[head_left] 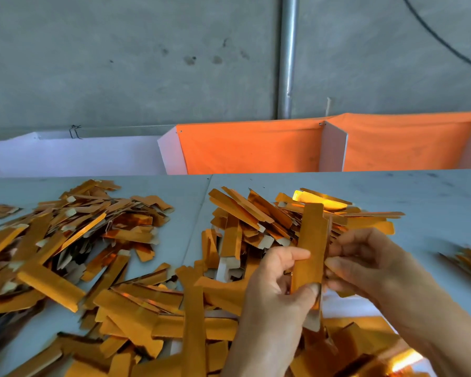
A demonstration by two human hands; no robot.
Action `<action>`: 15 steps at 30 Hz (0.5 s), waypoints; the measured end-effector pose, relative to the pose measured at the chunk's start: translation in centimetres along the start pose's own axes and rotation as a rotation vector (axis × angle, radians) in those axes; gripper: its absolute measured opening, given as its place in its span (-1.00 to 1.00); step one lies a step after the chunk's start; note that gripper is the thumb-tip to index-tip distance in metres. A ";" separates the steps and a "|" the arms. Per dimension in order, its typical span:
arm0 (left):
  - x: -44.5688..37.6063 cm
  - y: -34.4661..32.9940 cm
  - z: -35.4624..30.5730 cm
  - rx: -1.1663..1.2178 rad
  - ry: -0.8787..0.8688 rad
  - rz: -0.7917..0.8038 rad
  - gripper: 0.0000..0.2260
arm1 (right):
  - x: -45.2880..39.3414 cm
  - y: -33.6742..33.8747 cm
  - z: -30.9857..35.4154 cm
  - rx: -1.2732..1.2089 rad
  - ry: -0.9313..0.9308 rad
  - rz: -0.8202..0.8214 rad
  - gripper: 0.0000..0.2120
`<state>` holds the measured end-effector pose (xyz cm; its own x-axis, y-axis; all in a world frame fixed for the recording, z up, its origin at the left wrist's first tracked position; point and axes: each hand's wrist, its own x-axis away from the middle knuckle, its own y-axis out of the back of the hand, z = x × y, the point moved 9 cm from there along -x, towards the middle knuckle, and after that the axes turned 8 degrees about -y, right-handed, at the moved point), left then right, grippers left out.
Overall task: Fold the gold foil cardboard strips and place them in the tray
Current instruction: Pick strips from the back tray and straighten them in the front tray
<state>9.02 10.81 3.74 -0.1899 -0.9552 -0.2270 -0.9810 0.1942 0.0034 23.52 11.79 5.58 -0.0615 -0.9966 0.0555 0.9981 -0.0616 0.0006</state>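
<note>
Folding step, judging by the grip: 1 gold strip (310, 248) held upright above the table's near edge, pinched by left hand (278, 284) and right hand (365, 262). Next: creasing, then finding the tray, not visible.

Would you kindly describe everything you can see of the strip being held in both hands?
The strip is a long, narrow piece of cardboard faced in shiny orange-gold foil, held nearly upright above the table. Its top end is squared off. The left hand pinches its lower part with thumb and forefinger; the right hand grips its right edge. A pale, unfoiled tab shows below the left thumb. Whether it is folded yet is unclear.
</note>
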 end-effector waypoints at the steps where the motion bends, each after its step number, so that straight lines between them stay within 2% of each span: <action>1: 0.0 -0.1 -0.1 -0.014 -0.014 0.004 -0.69 | 0.0 -0.2 -0.3 -0.048 -0.028 0.040 -0.60; 4: 0.1 0.0 -0.7 -0.101 -0.072 -0.008 -0.64 | 0.0 -0.7 -0.4 -0.083 -0.052 0.108 -0.58; 9: 0.3 -0.4 -1.4 -0.138 -0.087 0.038 -0.59 | 0.1 -1.1 -0.2 -0.043 -0.022 0.160 -0.74; 11: 0.4 -0.5 -1.3 -0.134 -0.072 0.047 -0.65 | 0.1 -1.3 -0.1 -0.036 -0.017 0.170 -0.76; 13: 0.4 -0.5 -1.6 -0.169 -0.108 0.022 -0.78 | 0.1 -1.2 -0.1 -0.023 -0.014 0.174 -0.77; 15: 0.4 -0.4 -1.9 -0.184 -0.151 -0.008 -0.82 | 0.2 -1.4 -0.1 -0.037 -0.022 0.195 -0.78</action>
<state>9.27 9.95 5.49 -0.1879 -0.9094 -0.3710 -0.9758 0.1299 0.1758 22.13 11.68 5.50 0.1331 -0.9885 0.0724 0.9903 0.1297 -0.0490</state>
